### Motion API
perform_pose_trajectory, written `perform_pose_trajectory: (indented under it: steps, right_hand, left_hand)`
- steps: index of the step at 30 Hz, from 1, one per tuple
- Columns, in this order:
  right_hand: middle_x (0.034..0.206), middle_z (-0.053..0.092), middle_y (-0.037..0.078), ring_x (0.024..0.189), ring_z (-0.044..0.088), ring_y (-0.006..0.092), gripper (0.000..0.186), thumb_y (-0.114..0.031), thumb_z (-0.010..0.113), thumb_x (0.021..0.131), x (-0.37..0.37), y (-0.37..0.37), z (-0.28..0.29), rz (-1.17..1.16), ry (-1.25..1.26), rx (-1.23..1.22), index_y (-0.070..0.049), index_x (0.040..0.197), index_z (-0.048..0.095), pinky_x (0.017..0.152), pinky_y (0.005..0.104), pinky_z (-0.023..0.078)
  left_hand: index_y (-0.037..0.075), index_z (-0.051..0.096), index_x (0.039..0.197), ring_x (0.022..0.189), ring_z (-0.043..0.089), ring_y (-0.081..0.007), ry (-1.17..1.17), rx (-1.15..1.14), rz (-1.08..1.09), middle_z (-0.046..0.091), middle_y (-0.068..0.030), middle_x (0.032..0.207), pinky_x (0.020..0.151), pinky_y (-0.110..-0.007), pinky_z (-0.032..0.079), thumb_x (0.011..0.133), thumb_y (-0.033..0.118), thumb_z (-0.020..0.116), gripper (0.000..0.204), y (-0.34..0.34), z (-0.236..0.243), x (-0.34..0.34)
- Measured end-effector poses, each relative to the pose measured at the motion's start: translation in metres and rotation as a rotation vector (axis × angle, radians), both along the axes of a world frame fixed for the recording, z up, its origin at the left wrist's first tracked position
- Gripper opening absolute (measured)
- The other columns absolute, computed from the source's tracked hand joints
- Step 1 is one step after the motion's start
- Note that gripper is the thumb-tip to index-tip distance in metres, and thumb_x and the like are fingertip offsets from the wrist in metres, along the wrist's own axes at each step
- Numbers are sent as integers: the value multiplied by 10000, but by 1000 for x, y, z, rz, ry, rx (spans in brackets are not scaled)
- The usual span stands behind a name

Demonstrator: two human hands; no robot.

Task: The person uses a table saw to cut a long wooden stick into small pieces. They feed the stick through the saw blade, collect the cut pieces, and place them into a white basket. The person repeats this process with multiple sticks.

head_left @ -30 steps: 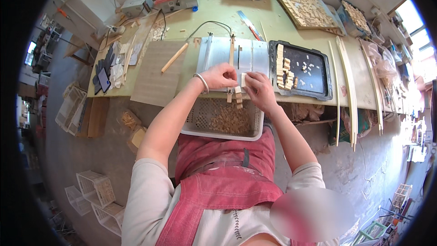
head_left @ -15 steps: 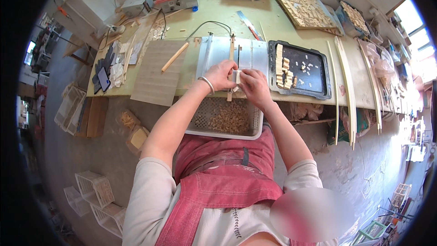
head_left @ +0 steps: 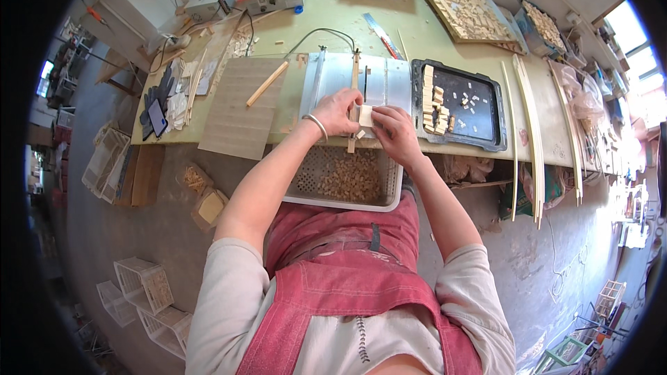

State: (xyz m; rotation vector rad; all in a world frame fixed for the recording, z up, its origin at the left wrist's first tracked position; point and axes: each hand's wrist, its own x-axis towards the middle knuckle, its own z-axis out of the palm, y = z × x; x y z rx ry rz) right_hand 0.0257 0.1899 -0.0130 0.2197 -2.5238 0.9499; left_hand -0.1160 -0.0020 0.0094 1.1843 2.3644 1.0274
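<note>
A small pale wooden block [head_left: 365, 116] lies between my hands at the near part of a flat metal saw table [head_left: 389, 83]. My left hand [head_left: 338, 112], a pale bangle on its wrist, has its fingers closed at the block's left side, against an upright wooden strip [head_left: 355, 73]. From the right, the bent fingers of my right hand [head_left: 397, 130] pinch the block's other edge. A dark slot [head_left: 366, 80] runs along the metal just beyond the block. A small offcut [head_left: 360, 135] sits by the table's front edge. My fingers partly cover the block.
Below the bench edge a perforated white basket [head_left: 306, 201] holds many small wood pieces. To the right a black tray [head_left: 495, 114] carries stacked blocks; long wooden strips [head_left: 531, 146] overhang the edge. Cardboard [head_left: 240, 111] with a stick [head_left: 267, 84] lies at left.
My hands have moved slightly apart, the right one a little to the right and lower. More of the pale block's face now shows between them.
</note>
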Motion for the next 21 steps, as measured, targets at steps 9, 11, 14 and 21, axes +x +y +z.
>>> perform_pose_trajectory:
  steps: [9, 11, 14, 21]
  right_hand:
    - [1257, 709, 105, 1212, 624, 341, 305, -72, 762, 877, -9, -8, -1, 4, 25, 37, -54, 1180, 745, 1045, 459, 481]
    - [1257, 709, 104, 1210, 624, 340, 308, -73, 766, 872, -9, -7, -3, 2, 29, 26, -56, 1179, 746, 1047, 459, 480]
    - [1244, 708, 100, 1198, 623, 336, 307, -76, 777, 862, -10, -6, -4, 3, 26, 0, -58, 1167, 749, 1043, 458, 478]
    - [1126, 678, 70, 1129, 602, 308, 264, -140, 796, 849, -12, 2, 1, -30, -53, -49, -78, 1104, 768, 987, 439, 458]
  left_hand:
    - [89, 599, 1065, 866, 608, -219, -4, 5, 17, 582, -80, 995, 799, -355, 560, 700, 239, 866, 477, -5, 1, -2]
    - [92, 605, 1060, 858, 609, -225, 16, 4, 15, 583, -81, 989, 793, -359, 562, 696, 243, 866, 473, -4, 2, -1]
    - [96, 616, 1053, 842, 610, -234, 45, 10, 16, 587, -81, 977, 784, -364, 563, 691, 246, 863, 464, -3, 2, 0]
    - [109, 625, 1050, 889, 651, -288, 37, -33, 51, 632, -105, 978, 819, -407, 568, 673, 244, 841, 455, 0, 7, 0]
